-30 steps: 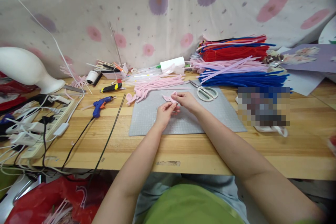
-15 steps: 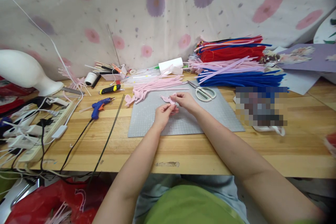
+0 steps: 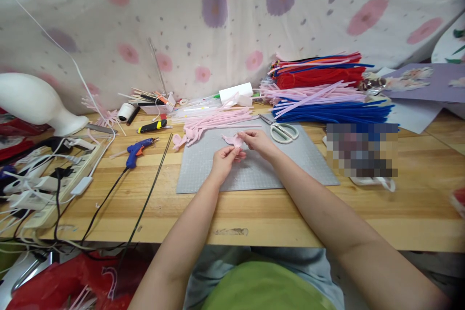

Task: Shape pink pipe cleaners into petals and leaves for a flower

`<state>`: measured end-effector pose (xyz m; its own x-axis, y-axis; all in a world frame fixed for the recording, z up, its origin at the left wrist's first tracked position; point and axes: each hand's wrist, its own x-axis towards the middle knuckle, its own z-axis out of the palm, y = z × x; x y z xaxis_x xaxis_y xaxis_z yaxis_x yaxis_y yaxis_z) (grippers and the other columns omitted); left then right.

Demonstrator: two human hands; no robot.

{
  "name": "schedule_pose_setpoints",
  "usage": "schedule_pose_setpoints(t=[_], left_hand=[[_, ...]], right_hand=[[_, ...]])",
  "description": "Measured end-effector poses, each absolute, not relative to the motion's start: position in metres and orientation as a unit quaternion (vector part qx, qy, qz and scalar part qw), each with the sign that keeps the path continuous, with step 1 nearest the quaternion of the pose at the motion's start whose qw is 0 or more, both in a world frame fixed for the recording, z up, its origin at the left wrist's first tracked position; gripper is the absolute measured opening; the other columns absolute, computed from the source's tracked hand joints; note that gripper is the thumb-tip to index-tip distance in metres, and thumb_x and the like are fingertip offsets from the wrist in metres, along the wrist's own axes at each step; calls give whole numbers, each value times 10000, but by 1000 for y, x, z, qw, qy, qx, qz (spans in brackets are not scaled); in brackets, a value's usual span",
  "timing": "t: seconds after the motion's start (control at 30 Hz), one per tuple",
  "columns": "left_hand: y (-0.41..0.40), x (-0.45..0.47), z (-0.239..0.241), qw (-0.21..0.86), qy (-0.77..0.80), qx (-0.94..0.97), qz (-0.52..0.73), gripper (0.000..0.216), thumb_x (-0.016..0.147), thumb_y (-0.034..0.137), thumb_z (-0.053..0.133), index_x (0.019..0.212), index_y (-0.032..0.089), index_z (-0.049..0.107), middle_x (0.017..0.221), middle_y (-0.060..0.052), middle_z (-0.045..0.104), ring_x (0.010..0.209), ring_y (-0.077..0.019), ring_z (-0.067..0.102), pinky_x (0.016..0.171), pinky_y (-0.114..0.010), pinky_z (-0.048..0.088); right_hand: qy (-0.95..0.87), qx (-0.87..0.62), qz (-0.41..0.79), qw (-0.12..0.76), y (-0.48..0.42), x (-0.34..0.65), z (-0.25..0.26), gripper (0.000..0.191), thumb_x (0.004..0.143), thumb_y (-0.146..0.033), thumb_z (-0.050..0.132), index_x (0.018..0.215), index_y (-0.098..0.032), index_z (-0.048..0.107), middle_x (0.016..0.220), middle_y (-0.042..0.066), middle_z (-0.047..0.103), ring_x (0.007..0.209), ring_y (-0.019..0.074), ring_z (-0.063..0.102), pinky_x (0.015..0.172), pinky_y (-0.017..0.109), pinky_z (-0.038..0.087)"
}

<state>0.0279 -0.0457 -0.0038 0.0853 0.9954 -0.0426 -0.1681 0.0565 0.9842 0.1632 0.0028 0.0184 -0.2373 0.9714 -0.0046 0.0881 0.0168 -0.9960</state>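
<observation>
Over the grey cutting mat (image 3: 203,169), a small pink petal-shaped piece (image 3: 232,140), seemingly bent from fuzzy pipe cleaner, is pinched between both hands. My left hand (image 3: 225,159) grips its lower end, fingers curled in. From the right, my right hand (image 3: 256,141) pinches its upper right side between thumb and fingertips. Similar shaped pink pieces (image 3: 192,134) lie at the mat's upper left corner, in front of a bundle of straight pink pipe cleaners (image 3: 221,117). Scissors (image 3: 281,131) with pale handles rest on the mat beyond my right hand.
At left lie a blue glue gun (image 3: 137,151), a yellow-black utility knife (image 3: 152,126), a long dark rod (image 3: 150,189) and a cable-filled power strip (image 3: 69,179). Blue pipe cleaners (image 3: 334,111) are stacked with red ones (image 3: 319,77) at the back right. A white foam head (image 3: 32,101) stands far left.
The whole view has shifted slightly. Both hands stay on the pink piece, which shows a little more of its broad side between the fingers. Nothing has been let go.
</observation>
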Motion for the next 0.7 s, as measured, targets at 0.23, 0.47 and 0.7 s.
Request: schedule_pose_setpoints(t=[0.23, 0.47, 0.7], left_hand=[[-46, 29, -3, 597, 416, 465, 505, 349, 639, 437, 655, 820, 139, 661, 782, -64, 691, 723, -165, 640, 652, -287, 506], [-47, 32, -4, 585, 417, 455, 527, 301, 578, 369, 706, 780, 152, 662, 714, -19, 662, 658, -128, 601, 625, -275, 491], [-43, 29, -8, 512, 435, 494, 551, 196, 599, 330, 689, 676, 153, 654, 634, 4, 607, 612, -96, 538, 648, -256, 456]], right_hand=[[-535, -405, 644, 367, -5, 163, 18, 450, 625, -582, 610, 624, -141, 515, 481, -53, 397, 423, 41, 310, 412, 199, 201], [-476, -379, 703, 367, -9, 158, 22, 387, 551, -454, 716, 599, -144, 488, 474, -44, 456, 395, 33, 332, 400, 201, 186], [-453, -398, 704, 375, -8, 158, 18, 372, 533, -391, 739, 605, -156, 460, 422, -96, 290, 378, 15, 178, 397, 212, 58]])
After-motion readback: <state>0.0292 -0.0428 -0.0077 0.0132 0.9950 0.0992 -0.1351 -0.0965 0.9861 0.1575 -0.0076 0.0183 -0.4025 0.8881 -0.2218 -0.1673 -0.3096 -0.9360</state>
